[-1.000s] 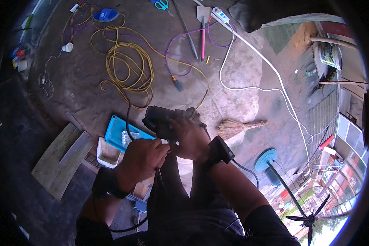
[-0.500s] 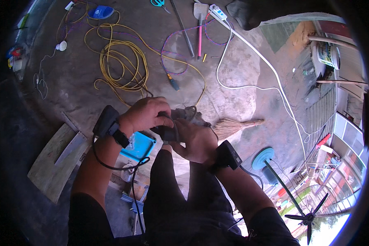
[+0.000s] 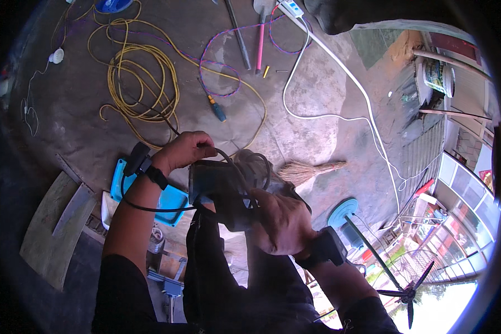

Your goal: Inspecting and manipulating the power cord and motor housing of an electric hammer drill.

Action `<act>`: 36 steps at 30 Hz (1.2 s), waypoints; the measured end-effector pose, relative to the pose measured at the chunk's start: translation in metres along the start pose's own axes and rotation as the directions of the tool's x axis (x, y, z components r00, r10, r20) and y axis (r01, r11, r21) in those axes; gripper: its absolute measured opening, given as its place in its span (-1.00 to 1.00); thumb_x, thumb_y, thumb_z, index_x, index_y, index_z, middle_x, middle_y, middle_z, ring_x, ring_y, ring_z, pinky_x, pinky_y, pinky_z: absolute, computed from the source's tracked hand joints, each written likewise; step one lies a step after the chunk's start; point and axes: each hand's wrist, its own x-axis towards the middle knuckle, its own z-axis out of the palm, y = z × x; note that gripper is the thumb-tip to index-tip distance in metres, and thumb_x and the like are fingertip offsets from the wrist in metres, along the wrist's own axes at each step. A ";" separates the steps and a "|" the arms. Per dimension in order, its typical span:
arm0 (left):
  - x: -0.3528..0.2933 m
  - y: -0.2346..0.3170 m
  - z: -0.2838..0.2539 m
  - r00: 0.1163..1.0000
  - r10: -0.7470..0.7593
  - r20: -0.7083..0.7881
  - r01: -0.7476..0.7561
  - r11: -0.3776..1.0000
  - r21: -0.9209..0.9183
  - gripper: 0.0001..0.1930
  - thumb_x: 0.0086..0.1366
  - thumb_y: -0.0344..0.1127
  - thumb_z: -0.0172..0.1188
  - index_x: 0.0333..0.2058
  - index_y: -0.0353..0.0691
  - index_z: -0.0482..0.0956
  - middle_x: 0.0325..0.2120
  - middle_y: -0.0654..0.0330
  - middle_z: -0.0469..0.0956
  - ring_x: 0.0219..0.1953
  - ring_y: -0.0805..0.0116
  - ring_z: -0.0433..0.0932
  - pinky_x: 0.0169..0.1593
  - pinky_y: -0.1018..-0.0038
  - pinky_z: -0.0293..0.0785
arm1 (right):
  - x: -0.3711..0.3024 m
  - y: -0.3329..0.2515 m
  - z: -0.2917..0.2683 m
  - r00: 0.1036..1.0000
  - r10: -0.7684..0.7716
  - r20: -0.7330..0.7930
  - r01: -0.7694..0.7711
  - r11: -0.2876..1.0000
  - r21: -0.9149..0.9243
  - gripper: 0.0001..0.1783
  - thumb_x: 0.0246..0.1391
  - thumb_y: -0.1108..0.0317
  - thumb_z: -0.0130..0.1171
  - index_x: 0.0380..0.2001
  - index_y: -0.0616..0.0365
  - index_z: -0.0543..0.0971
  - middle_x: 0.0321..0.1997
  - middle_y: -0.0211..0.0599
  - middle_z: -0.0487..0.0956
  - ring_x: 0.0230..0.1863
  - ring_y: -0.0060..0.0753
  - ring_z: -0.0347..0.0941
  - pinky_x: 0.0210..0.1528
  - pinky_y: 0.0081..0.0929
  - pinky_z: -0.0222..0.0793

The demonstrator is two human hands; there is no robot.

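Above my knees is a bulky dark grey tool (image 3: 222, 192), its exact kind unclear, with a dark cord (image 3: 228, 158) looped around its body. My right hand (image 3: 284, 222) is wrapped around the tool's right end and holds it up. My left hand (image 3: 182, 149) is closed in a pinch on the cord, just above the tool's left end. Its fingertips are partly hidden. Both wrists carry black strapped-on devices, and a black cable hangs from the left one.
A coiled yellow hose or cable (image 3: 145, 83), a screwdriver (image 3: 217, 109), a pink-handled shovel (image 3: 260, 47) and a straw broom (image 3: 309, 170) lie on the floor. Near my left arm is a blue tray (image 3: 175, 200). A round-based stand (image 3: 344, 211) is at right, a curved board (image 3: 50, 228) at left.
My left hand has come away from the tool's body toward the upper left, drawing out the cord. The tool has turned, showing more of its side. The whole view has shifted slightly.
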 end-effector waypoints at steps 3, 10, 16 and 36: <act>0.005 -0.014 0.010 0.999 -0.044 -0.005 0.044 0.998 -0.043 -0.72 0.25 -0.14 0.35 -0.28 -0.25 0.62 -0.42 0.22 0.60 -0.33 0.46 0.54 -0.19 0.47 0.47 | -0.006 0.003 -0.002 0.997 0.076 0.028 -0.076 0.997 0.000 -0.22 -0.14 0.38 0.15 0.23 0.38 0.25 -0.27 0.01 0.60 -0.37 -0.02 0.60 -0.35 -0.21 0.53; 0.027 -0.024 0.021 0.996 -0.092 -0.007 0.089 0.979 -0.185 -0.77 0.25 -0.22 0.33 -0.29 -0.27 0.61 -0.43 0.26 0.60 -0.34 0.52 0.52 -0.18 0.48 0.46 | -0.009 0.011 -0.001 1.000 0.001 -0.008 -0.001 1.000 -0.020 -0.19 -0.27 0.44 0.15 0.21 0.33 0.32 -0.06 0.21 0.55 -0.29 0.00 0.62 -0.29 -0.20 0.57; 0.024 -0.053 0.000 0.982 -0.169 0.084 0.174 0.984 -0.044 -0.85 0.27 -0.30 0.27 -0.28 -0.26 0.62 -0.44 0.26 0.62 -0.34 0.54 0.53 -0.21 0.49 0.46 | -0.005 0.008 0.002 0.999 0.027 -0.031 -0.026 0.999 0.026 -0.29 -0.32 0.47 0.15 0.08 0.38 0.44 -0.03 0.24 0.55 -0.22 0.03 0.63 -0.26 -0.20 0.59; 0.024 -0.121 0.090 0.979 -0.127 -0.157 0.156 0.969 0.191 -0.67 0.29 -0.04 0.17 -0.30 -0.24 0.60 -0.50 0.06 0.59 -0.35 0.04 0.62 -0.27 0.17 0.49 | -0.014 0.008 0.015 0.996 0.073 -0.061 -0.068 0.994 0.081 -0.41 -0.31 0.52 0.16 -0.04 0.41 0.50 -0.10 0.21 0.58 -0.29 0.02 0.65 -0.30 -0.22 0.62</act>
